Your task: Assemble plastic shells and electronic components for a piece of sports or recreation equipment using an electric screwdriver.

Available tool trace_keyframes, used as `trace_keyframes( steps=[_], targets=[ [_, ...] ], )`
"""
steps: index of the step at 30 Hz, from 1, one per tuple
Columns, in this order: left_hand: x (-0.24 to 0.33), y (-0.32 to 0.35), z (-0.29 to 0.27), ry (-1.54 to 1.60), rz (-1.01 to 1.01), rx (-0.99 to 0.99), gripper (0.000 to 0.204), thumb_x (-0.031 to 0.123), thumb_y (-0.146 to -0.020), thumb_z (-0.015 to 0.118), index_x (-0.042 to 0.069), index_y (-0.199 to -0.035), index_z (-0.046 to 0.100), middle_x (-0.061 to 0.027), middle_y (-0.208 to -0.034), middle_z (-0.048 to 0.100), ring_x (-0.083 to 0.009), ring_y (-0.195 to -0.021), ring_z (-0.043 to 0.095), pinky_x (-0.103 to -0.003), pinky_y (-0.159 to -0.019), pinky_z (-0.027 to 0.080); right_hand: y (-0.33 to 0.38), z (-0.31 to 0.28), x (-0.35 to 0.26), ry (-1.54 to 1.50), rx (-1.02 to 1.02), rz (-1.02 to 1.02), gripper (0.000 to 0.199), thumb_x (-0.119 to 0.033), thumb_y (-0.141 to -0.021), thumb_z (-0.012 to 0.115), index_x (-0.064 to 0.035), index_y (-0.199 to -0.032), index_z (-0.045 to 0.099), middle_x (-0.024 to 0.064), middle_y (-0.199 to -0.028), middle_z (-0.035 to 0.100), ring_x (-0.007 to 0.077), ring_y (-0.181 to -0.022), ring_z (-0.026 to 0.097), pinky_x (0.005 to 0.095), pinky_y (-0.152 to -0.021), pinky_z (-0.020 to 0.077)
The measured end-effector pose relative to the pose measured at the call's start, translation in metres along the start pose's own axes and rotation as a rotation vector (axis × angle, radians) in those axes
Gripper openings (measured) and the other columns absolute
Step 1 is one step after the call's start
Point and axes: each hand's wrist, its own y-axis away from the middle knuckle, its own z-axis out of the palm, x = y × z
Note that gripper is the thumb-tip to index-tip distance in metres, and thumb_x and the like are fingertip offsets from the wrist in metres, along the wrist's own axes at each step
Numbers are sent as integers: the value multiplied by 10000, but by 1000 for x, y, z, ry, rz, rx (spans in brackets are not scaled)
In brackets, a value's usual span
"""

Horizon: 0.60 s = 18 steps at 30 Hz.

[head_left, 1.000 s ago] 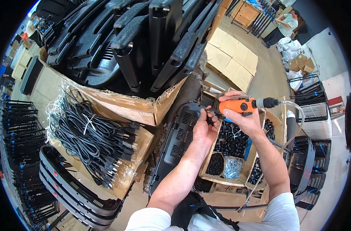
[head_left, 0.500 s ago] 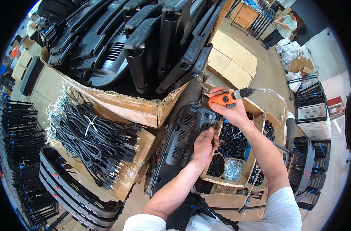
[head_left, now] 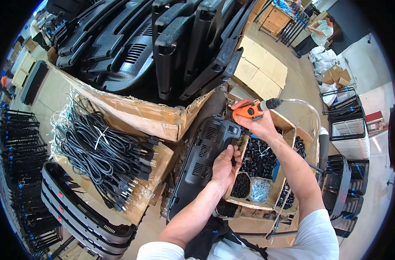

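Observation:
My right hand [head_left: 261, 126] is wrapped round an orange power screwdriver [head_left: 249, 112], whose clear hose runs off to the right. The driver points left, at the far end of a long black plastic cover [head_left: 201, 151] with slotted vents. Its tip is hidden by the fingers. Against the cover's right edge rests my left hand [head_left: 224, 167], fingers curled and pressed together. Whatever they may hold is too small to name. Just right of this hand is a divided cardboard parts box [head_left: 285, 173] with black plastic pieces [head_left: 260, 158], dark screws [head_left: 240, 185] and silver screws [head_left: 260, 190].
A large carton [head_left: 132, 115] full of black plastic covers stands at the far left. Nearer lies a bundle of black power cords [head_left: 93, 147] on cardboard. Curved grey-black panels [head_left: 84, 216] are stacked at the lower left. Another person [head_left: 321, 32] stands at the far right.
My left hand has shifted slightly left, onto the cover's edge. The screwdriver in my right hand has tilted a little and stays at the far end. The view has shifted slightly.

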Motion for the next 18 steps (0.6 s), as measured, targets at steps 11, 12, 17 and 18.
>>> trace_keyframes(
  steps=[11, 12, 17, 18],
  targets=[
    [4, -2, 6, 17, -32, 25, 279, 383, -1049, 643, 107, -1061, 681, 34, -813, 613, -133, -729, 575, -268, -611, 457, -8, -10, 10, -49, -68, -11, 392, -26, -809, 822, -11, -1175, 683, 95, -1192, 734, 166, -1103, 674, 334, -995, 546],
    [5, -2, 5, 30, -30, 35, 281, 384, -1054, 635, 107, -1058, 678, 33, -808, 607, -136, -732, 574, -273, -614, 456, -8, -9, 7, -47, -66, 17, 386, -31, -806, 824, -11, -1166, 688, 95, -1183, 738, 166, -1095, 677, 335, -989, 549],
    [7, -4, 6, 59, -1, 4, 277, 369, -1073, 604, 104, -1091, 681, 22, -826, 620, -147, -750, 579, -286, -636, 469, -7, -8, 10, -119, -43, 13, 370, -40, -801, 828, -12, -1147, 700, 88, -1175, 741, 166, -1065, 681, 342, -967, 559],
    [8, -4, 8, 63, 5, 30, 272, 356, -1081, 593, 102, -1115, 684, 17, -841, 631, -150, -755, 584, -289, -649, 478, -7, -8, 5, -71, -46, 28, 362, -41, -801, 829, -12, -1139, 702, 87, -1173, 740, 164, -1060, 680, 342, -963, 559]
  ],
)
